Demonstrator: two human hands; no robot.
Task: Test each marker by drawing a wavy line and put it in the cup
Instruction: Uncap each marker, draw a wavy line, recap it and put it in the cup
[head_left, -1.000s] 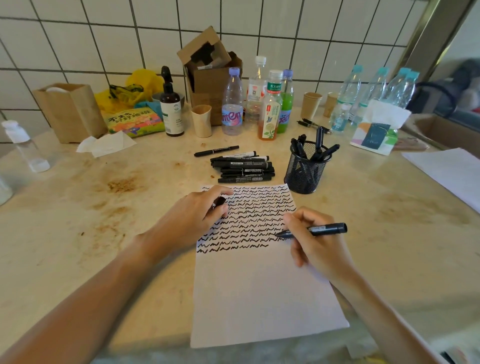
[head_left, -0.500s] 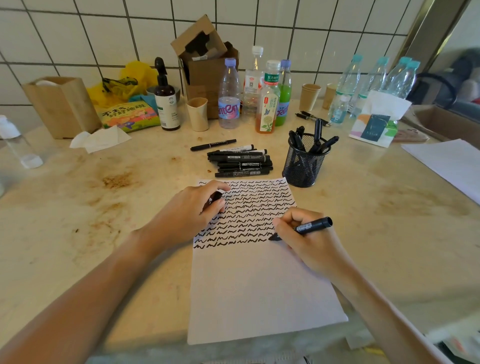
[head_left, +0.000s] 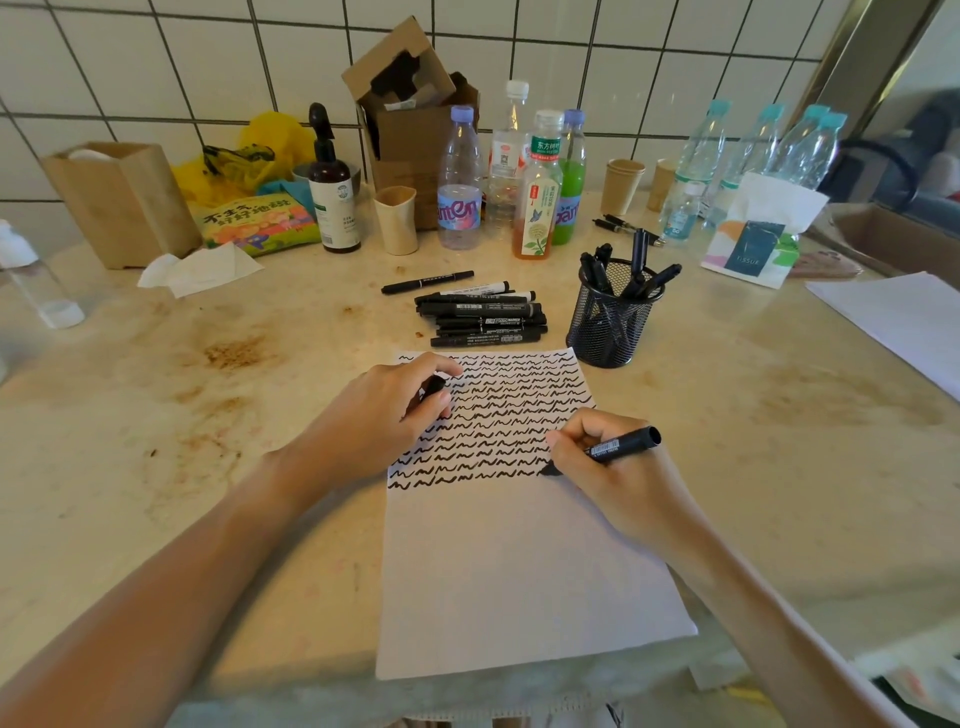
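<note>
A black marker (head_left: 621, 446) sits pinched in the right hand (head_left: 618, 478), tip on the paper (head_left: 519, 571) at the end of the lowest wavy row. Left of that grip, the left hand (head_left: 374, 421) pins the sheet to the counter (head_left: 156, 415) while holding the cap (head_left: 434, 385). Beyond the grip, the mesh cup (head_left: 610, 317) holds tested markers beside the untested pile (head_left: 483, 317).

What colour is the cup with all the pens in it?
Black. The mesh cup is see-through wire netting, seen in the head view.

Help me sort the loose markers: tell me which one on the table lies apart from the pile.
The thin black marker lying alone at the far left, just beyond the pile of markers. The others lie packed side by side; this one touches none of them.
</note>
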